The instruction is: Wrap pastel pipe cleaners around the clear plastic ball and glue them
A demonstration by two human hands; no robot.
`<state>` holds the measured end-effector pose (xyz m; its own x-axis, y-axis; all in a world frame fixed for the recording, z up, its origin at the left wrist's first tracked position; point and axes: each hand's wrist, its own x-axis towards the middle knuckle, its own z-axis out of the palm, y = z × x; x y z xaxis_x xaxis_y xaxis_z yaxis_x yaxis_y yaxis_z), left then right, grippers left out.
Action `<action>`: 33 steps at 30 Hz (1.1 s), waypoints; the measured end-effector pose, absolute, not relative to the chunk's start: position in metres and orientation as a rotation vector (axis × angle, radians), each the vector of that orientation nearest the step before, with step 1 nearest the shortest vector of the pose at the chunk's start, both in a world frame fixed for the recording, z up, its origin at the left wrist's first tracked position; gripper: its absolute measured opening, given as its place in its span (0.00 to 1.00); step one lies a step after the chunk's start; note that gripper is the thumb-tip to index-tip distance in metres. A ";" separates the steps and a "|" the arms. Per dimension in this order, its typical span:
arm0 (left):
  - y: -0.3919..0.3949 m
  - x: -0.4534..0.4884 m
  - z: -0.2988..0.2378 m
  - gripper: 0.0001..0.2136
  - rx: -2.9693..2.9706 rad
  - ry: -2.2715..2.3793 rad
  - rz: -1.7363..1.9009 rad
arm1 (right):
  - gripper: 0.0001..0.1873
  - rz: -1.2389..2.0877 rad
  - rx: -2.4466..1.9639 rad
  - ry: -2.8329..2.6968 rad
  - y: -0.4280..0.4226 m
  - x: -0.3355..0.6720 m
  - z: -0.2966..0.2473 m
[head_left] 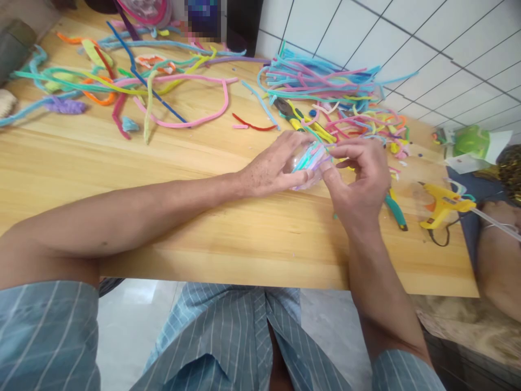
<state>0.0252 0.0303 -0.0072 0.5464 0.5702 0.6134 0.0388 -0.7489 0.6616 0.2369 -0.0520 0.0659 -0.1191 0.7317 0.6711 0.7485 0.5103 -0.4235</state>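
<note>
A clear rounded plastic container (301, 163) with teal, pink and lilac pipe cleaner pieces showing through it lies on its side in my hands, just over the table. My left hand (271, 165) is wrapped around its left end, thumb along the near side. At the other end my right hand (360, 174) has thumb and index finger pinched at the container's mouth, by the ends of the pieces. Exactly what sits between those fingertips is too small to make out. Behind the hands lie pliers with yellow handles (321, 130).
Loose pipe cleaners (163, 87) spread over the back left of the wooden table (244, 239). A pile of blue and pink ones (321, 81) lies against the tiled wall. At right are teal-handled pliers (395, 212) and a yellow glue gun (443, 205), near another person's arm (500, 260).
</note>
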 end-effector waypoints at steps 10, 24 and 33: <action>0.032 0.027 -0.011 0.32 2.144 0.504 1.161 | 0.13 -0.252 -1.030 -2.066 -0.061 0.244 0.056; 0.031 0.025 -0.005 0.36 2.022 0.553 1.132 | 0.23 -0.133 -1.147 -2.117 -0.058 0.243 0.044; 0.031 0.023 -0.003 0.37 2.006 0.548 1.114 | 0.33 -0.231 -0.935 -2.116 -0.051 0.241 0.037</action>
